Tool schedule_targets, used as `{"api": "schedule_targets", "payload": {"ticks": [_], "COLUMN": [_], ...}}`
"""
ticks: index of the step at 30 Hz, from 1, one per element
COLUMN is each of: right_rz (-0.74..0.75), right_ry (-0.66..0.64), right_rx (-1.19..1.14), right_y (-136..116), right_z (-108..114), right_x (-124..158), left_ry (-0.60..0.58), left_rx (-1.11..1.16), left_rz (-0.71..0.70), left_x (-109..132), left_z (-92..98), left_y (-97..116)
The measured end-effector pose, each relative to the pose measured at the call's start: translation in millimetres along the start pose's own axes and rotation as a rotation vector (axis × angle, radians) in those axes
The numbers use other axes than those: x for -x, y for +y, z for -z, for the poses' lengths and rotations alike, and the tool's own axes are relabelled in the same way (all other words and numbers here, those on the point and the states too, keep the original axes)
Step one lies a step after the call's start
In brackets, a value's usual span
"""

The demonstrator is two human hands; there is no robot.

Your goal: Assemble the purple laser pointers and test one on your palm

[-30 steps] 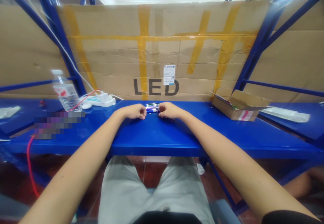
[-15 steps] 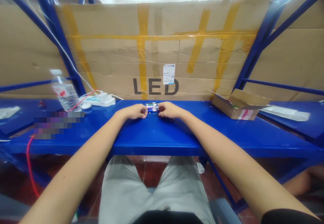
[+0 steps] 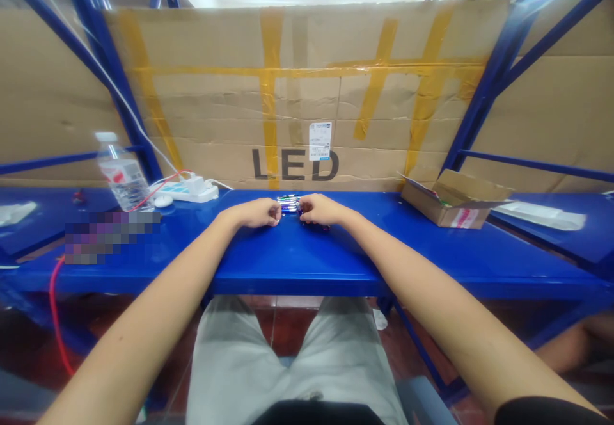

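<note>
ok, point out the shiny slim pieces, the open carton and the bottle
shiny slim pieces (image 3: 288,206): head view, middle of the row between the hands
open carton (image 3: 463,219): head view, near wall, at the label
bottle (image 3: 125,176): head view, middle of its body

Shows a water bottle (image 3: 128,178) at nine o'clock — near a white power strip (image 3: 173,190) — and, at twelve, taped cardboard (image 3: 215,127) marked LED, bearing a white label (image 3: 320,139).
</note>
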State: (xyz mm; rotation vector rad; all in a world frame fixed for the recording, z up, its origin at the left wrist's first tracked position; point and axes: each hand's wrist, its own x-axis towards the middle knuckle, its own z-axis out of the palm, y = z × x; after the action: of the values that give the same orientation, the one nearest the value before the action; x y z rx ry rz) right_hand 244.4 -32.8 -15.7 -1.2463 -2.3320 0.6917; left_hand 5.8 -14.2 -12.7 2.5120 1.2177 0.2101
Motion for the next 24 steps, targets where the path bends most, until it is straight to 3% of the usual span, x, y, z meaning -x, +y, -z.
{"api": "schedule_targets", "payload": {"ticks": [19, 24], "right_rz": [-0.030, -0.015], "right_ry": [-0.023, -0.038], "right_rx": [0.005, 0.003], "right_y": [-7.2, -8.0], "right_z": [1.5, 2.7], "right_x": [3.7, 4.8], "left_ry": [0.034, -0.111], "left_rx": [0.027, 0.001], "left_rz": [0.071, 0.206], "left_x": [9.1, 18.7], "left_z": [8.2, 22.6], "left_y": [8.5, -2.9]}}
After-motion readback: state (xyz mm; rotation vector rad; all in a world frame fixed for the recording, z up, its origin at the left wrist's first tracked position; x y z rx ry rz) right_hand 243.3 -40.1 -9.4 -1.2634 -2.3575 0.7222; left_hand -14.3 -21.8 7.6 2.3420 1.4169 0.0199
